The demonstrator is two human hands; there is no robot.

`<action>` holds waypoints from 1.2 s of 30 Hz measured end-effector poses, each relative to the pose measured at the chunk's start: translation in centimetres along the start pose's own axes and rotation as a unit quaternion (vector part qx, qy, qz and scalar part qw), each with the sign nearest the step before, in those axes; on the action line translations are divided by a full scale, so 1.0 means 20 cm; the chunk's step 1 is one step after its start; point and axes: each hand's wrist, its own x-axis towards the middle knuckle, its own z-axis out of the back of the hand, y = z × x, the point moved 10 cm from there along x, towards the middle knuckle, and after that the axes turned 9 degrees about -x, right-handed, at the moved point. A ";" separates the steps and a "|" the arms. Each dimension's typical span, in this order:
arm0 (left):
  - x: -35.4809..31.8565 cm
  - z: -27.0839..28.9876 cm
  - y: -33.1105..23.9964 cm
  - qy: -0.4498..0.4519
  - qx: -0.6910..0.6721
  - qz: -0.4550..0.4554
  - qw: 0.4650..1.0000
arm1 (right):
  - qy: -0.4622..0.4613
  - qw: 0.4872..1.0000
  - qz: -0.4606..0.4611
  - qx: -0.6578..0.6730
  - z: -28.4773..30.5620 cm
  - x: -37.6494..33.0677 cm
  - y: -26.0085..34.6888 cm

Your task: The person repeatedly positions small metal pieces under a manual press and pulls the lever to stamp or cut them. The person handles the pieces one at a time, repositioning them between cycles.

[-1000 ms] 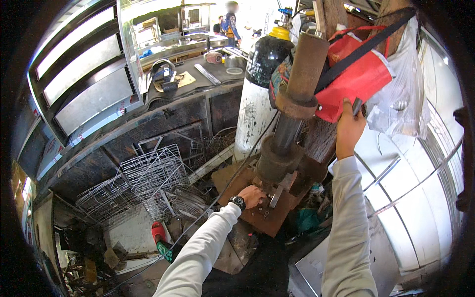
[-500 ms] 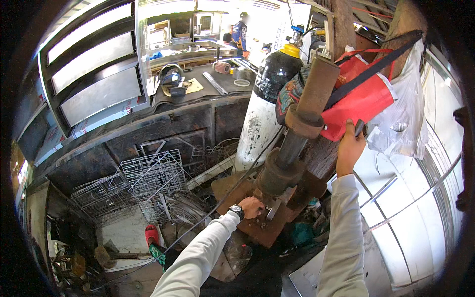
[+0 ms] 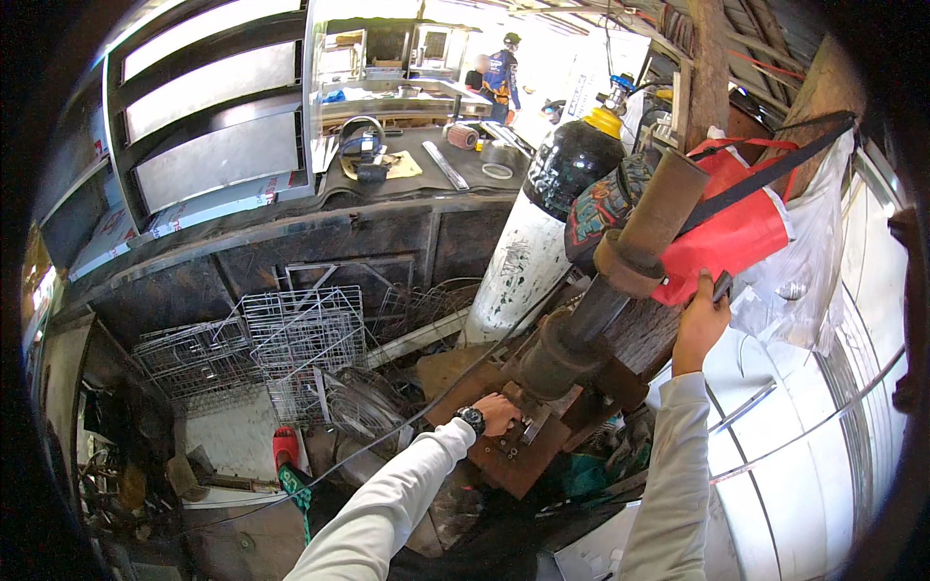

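Observation:
My left hand, wearing a dark wristwatch, is at the foot of a rusty machine with a thick cylindrical column. Its fingers are bent and closed at the metal fittings under the column; what they grip is hidden. Beside them a flat, bright metal piece stands on the rusty base plate, where several small nut-like bits lie. Higher up on the right, my right hand is closed around a short dark metal bar, just below a red bag.
A white gas cylinder with a black and yellow top stands behind the machine. Wire racks lie on the left, by a dark workbench. A cable crosses in front of them. Two people are far off at the back.
The whole view has shifted, so the bench and machine sit further right in the picture. My left hand stays at the machine's foot, and my right hand still grips the bar.

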 end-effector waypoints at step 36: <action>-0.98 0.05 -0.03 -0.324 -0.244 0.039 0.913 | 0.006 0.998 -0.028 0.053 0.00 0.02 0.00</action>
